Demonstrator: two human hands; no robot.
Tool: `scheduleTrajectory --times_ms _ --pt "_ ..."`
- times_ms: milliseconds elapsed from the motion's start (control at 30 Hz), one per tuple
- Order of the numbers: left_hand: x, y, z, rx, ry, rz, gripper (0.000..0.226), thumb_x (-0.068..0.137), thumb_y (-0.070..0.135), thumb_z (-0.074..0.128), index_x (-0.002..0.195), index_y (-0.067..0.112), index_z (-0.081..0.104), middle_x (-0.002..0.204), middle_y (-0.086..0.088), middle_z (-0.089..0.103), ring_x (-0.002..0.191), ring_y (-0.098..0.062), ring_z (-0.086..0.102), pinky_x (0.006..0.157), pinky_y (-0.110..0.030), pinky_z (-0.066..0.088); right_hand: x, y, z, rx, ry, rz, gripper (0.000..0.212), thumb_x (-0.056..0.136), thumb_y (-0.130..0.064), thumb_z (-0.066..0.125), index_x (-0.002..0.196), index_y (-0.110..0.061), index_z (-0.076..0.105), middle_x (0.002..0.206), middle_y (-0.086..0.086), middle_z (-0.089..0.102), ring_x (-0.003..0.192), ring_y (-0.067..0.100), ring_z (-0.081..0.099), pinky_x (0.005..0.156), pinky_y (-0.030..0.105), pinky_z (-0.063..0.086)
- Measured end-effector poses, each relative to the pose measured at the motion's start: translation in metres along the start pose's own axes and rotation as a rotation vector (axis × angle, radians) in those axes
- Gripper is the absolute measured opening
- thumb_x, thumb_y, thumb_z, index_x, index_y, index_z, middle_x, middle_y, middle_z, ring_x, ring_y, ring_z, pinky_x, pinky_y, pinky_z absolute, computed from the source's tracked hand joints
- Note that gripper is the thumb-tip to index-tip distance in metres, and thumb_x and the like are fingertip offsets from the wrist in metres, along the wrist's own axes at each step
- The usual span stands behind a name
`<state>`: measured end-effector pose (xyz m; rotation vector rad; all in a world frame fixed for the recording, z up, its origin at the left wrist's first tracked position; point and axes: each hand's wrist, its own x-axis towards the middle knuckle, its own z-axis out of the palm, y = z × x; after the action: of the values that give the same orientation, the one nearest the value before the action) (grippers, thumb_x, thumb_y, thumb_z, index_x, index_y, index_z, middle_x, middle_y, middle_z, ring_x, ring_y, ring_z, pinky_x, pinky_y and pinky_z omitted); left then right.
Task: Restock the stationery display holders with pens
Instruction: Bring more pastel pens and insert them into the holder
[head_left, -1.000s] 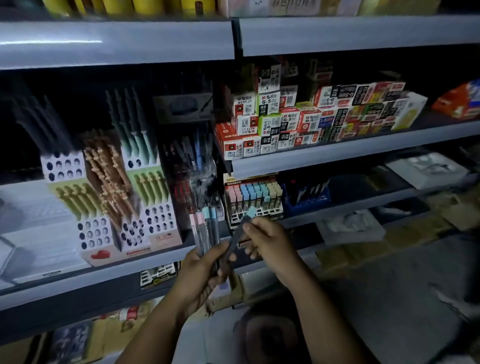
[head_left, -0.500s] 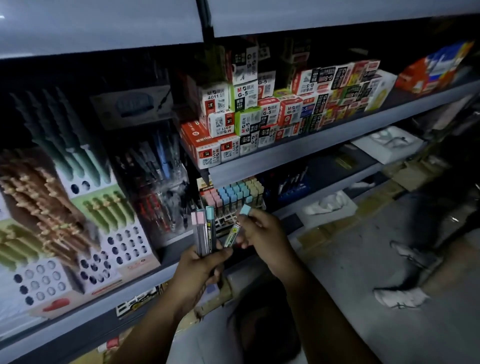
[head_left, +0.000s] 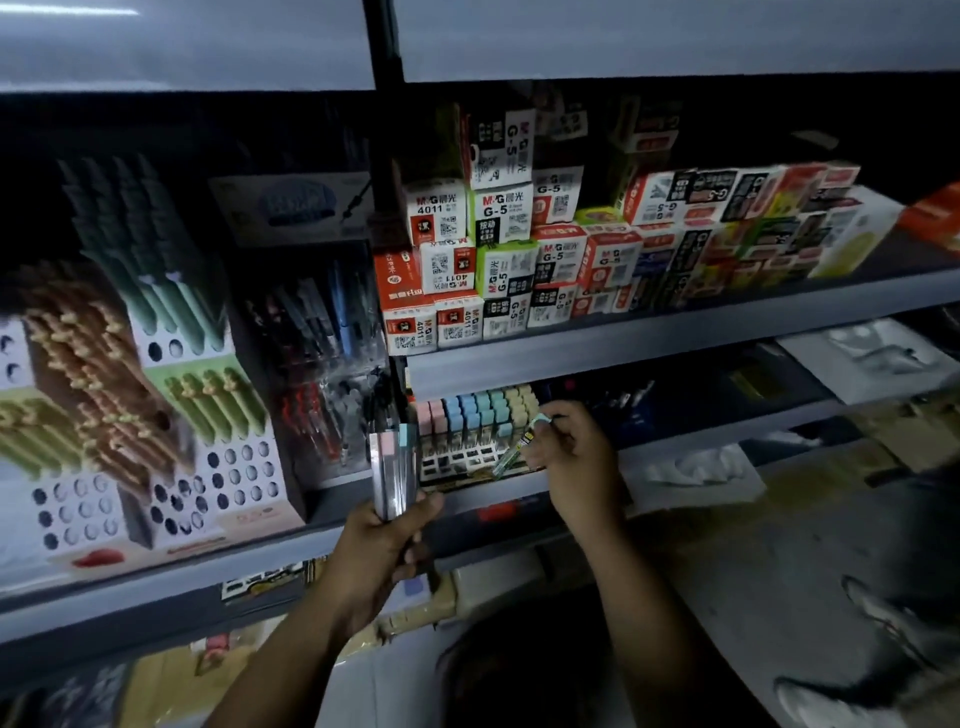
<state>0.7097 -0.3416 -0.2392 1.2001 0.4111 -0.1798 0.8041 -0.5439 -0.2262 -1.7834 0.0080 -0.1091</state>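
- A person's left hand grips a bundle of pens upright, fingers and thumb curled round the lower barrels. The pink and teal caps stand clear above the fist.
- The right hand pinches a single pen between thumb and fingertips near its teal cap. The barrel tilts down and away to that hand's left.
- The single pen's lower end sits at the front right corner of the display holder. Blur hides whether it touches the gridded front.
- The holder stands just left of the right hand and just right of the bundle's top. Rows of pastel-capped pens in pink, blue and cream fill it, and the nearest cream row is just beside the right hand's fingertips.
- Directly above the right hand runs the grey lip of the upper shelf, leaving only a narrow band of room over the holder's caps.
- Stacked refill boxes marked G-5 and 4011 crowd that upper shelf, well above both hands.
- The front edge of the lower shelf passes beneath the right wrist and runs on to its right. The dim space behind it holds dark stock that is hard to make out.
- To the left of the left hand stand clear packs of pens. Beyond them is a white perforated holder with many open holes.
- The gap between the two hands is open.
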Motion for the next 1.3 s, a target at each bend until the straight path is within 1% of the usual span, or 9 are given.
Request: scheduleTrajectory --times_ms 167,300,400,600,800,933,1033,1133,1300 --pt "-0.008 -0.016 0.013 -0.075 0.042 -0.016 0.035 0.099 0.02 0.067 0.07 0.016 0.047 0.065 -0.004 0.028 0.049 -0.015 0.025 0.041 -0.022 0.022 0.02 0.011 0.005 -0.076 -0.135 -0.081 0.027 0.101 -0.014 0.058 0.096 -0.04 0.062 0.088 -0.005 0.071 0.085 0.021 0.072 0.087 0.051 0.058" --pt "-0.018 -0.022 0.014 -0.118 0.058 -0.022 0.026 0.102 0.011 0.062 0.078 0.015 0.051 0.065 -0.003 0.033 0.049 -0.014 0.027 0.04 -0.022 0.021 0.029 0.018 0.006 -0.223 -0.194 -0.151 0.014 0.101 -0.011 0.059 0.107 -0.022 0.065 0.092 0.0 0.073 0.088 0.016 0.072 0.084 0.043 0.059" --pt "-0.021 -0.022 0.015 -0.159 0.048 -0.037 0.025 0.101 0.008 0.06 0.077 0.014 0.057 0.067 -0.004 0.034 0.05 -0.014 0.026 0.04 -0.021 0.023 0.036 0.022 0.008 -0.297 -0.213 -0.197 0.017 0.101 -0.014 0.06 0.116 -0.016 0.068 0.099 0.006 0.075 0.092 0.017 0.072 0.083 0.042 0.06" --pt "-0.018 -0.019 0.024 -0.182 0.01 -0.03 0.006 0.1 0.007 0.059 0.095 0.007 0.055 0.07 -0.007 0.037 0.056 -0.016 0.026 0.04 -0.021 0.024 0.045 0.022 0.014 -0.444 -0.253 -0.284 0.017 0.1 -0.013 0.062 0.115 -0.013 0.07 0.107 0.006 0.071 0.095 0.017 0.07 0.082 0.028 0.057" --pt "-0.01 -0.019 0.029 -0.106 0.041 -0.002 0.024 0.1 0.015 0.063 0.115 -0.003 0.068 0.078 -0.013 0.057 0.056 -0.018 0.042 0.043 -0.022 0.028 0.046 0.026 0.012 -0.513 -0.268 -0.362 0.016 0.099 -0.008 0.06 0.113 -0.009 0.07 0.107 0.009 0.07 0.093 0.021 0.068 0.082 0.034 0.057" --pt "-0.007 -0.018 0.031 -0.102 0.036 0.016 0.025 0.104 0.014 0.056 0.122 0.0 0.065 0.086 -0.019 0.067 0.055 -0.018 0.049 0.041 -0.021 0.032 0.046 0.027 0.009 -0.555 -0.297 -0.416 0.014 0.098 -0.005 0.06 0.108 -0.007 0.07 0.102 0.007 0.066 0.087 0.016 0.061 0.073 0.018 0.046" --pt "-0.004 -0.019 0.029 -0.103 0.045 0.022 0.022 0.105 0.013 0.053 0.118 -0.002 0.063 0.086 -0.024 0.068 0.052 -0.017 0.046 0.039 -0.019 0.032 0.05 0.026 0.01 -0.576 -0.327 -0.431 0.014 0.098 -0.003 0.06 0.106 -0.006 0.07 0.101 0.009 0.066 0.088 0.019 0.06 0.073 0.027 0.046" --pt "-0.003 -0.019 0.029 -0.068 0.056 0.01 0.037 0.107 0.016 0.051 0.106 -0.019 0.065 0.069 -0.019 0.061 0.047 -0.015 0.042 0.039 -0.018 0.029 0.059 0.022 0.016 -0.602 -0.337 -0.456 0.018 0.097 -0.003 0.06 0.111 -0.004 0.071 0.109 0.014 0.066 0.095 0.028 0.063 0.084 0.036 0.053" --pt "-0.001 -0.014 0.029 -0.113 0.091 0.012 0.021 0.105 0.013 0.054 0.111 -0.007 0.058 0.1 -0.029 0.073 0.054 -0.02 0.055 0.04 -0.022 0.034 0.07 0.014 0.026 -0.618 -0.341 -0.391 0.026 0.1 -0.006 0.06 0.124 -0.004 0.071 0.118 0.019 0.069 0.105 0.032 0.065 0.094 0.034 0.051"
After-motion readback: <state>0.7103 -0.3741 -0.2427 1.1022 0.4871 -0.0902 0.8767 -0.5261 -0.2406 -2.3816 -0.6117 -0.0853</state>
